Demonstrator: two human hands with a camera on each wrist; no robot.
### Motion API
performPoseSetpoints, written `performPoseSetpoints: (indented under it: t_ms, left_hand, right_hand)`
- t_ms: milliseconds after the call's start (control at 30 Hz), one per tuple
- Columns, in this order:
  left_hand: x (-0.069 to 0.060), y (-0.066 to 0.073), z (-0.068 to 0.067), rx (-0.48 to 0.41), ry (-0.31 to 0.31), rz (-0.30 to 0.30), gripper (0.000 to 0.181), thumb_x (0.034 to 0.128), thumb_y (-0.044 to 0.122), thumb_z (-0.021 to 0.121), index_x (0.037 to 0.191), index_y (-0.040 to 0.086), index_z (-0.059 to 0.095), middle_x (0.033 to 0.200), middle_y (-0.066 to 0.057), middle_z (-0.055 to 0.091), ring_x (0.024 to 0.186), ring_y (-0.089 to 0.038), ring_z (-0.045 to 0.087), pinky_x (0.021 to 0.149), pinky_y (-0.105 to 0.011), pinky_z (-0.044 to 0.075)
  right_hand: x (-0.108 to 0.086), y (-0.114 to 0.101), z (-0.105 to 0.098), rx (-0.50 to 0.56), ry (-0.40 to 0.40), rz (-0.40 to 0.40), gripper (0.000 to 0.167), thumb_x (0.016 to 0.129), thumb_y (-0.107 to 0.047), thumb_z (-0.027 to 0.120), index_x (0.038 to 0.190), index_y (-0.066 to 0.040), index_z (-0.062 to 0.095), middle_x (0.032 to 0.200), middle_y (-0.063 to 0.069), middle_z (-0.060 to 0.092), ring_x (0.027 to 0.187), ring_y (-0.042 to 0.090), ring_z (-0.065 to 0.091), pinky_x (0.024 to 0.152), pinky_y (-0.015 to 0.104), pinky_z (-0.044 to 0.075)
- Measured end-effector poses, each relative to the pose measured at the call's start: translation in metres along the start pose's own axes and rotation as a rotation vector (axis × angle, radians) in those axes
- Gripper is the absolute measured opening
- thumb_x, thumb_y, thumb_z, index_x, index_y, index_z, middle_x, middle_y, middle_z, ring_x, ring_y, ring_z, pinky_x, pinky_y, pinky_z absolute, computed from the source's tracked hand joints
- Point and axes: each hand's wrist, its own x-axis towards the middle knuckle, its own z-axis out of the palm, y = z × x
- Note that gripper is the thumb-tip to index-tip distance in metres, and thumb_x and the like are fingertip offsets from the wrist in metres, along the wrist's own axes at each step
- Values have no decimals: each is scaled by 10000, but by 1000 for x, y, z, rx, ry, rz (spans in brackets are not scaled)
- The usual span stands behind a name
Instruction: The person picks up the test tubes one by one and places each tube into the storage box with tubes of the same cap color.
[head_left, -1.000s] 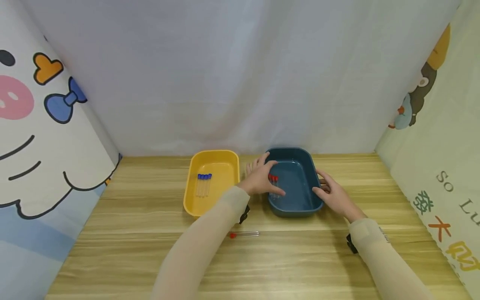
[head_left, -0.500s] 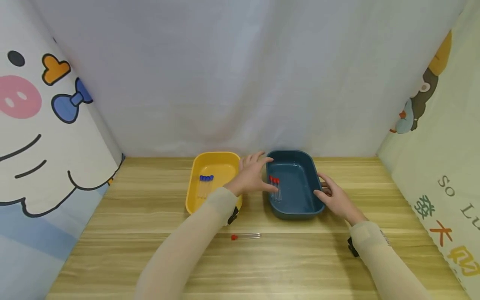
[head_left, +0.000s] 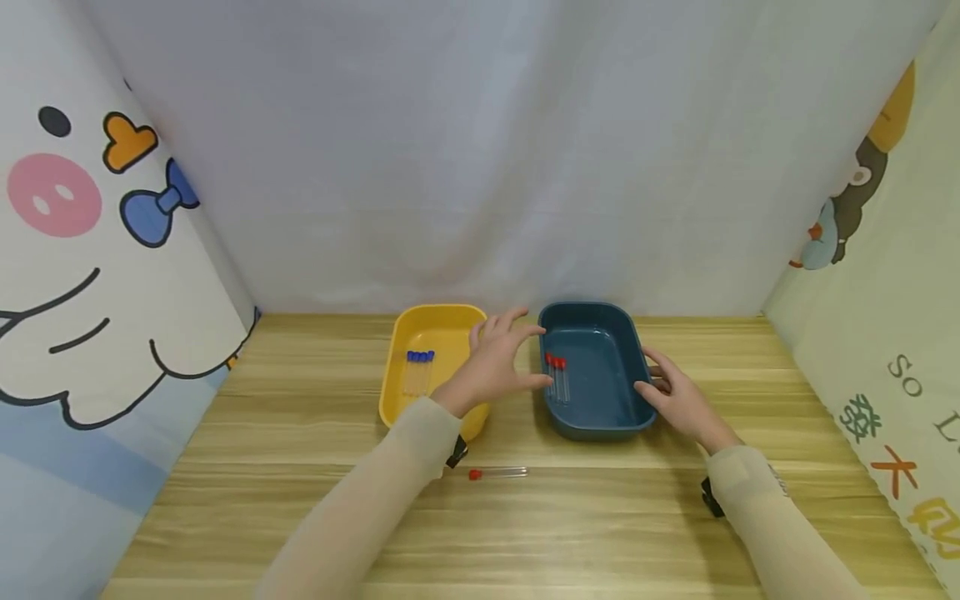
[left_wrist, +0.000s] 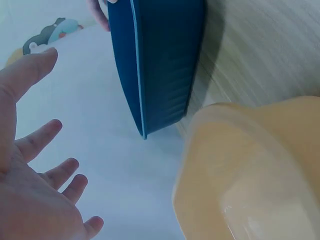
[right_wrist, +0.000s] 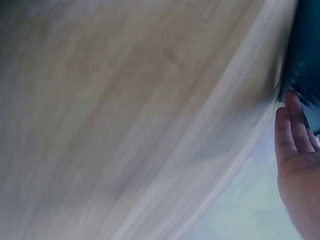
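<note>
In the head view my left hand (head_left: 491, 362) hovers over the right side of the yellow bin (head_left: 387, 400), thumb and fingers spread apart with nothing between them. The left wrist view shows its palm (left_wrist: 37, 200) apart from both bins. My right hand (head_left: 681, 404) touches the right outer wall of the dark blue bin (head_left: 611, 425), its fingers (right_wrist: 292, 130) extended along that wall. Clear tubes with red caps (head_left: 556, 362) lie at the left inside the blue bin. Several blue-capped tubes (head_left: 418, 371) lie side by side in the yellow bin.
A red-capped clear tube (head_left: 501, 472) lies on the wooden table (head_left: 585, 533) in front of the bins. A pale curtain (head_left: 480, 167) hangs behind the table, and printed cloths (head_left: 67, 317) stand at both sides.
My left hand has withdrawn leftward from over the blue bin to the yellow bin's right side, staying spread. My right hand has stayed by the blue bin. The view has shifted slightly.
</note>
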Motion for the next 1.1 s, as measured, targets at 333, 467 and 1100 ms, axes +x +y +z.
performPoseSetpoints:
  t_ms: [333,467,1100]
  left_hand:
    - [-25,1,4,-52,59,16,675,873,372,832,1461,181,562,1674,-104,313,1530,-356,269,1257,-611,140]
    - [-37,0,7,-77,59,26,652,878,339,832,1446,151,576,1659,-111,335,1505,-372,305,1238,-594,181]
    - [-84,1,28,-31,0,120,581,920,293,788,1429,96,589,1535,-102,523,1414,-308,495,1191,-476,449]
  right_hand:
    - [0,0,0,-12,-4,1,700,1088,-260,525,1659,-84,160,1512,365,436,1367,531,504,1108,631,473]
    - [-1,0,0,-21,-17,9,703,1091,-288,517,1663,-106,152,1532,356,417,1388,529,480,1116,637,462]
    - [-1,-1,0,-21,-26,1,704,1095,-297,502,1664,-96,138,1518,373,419,1381,547,473,1098,647,473]
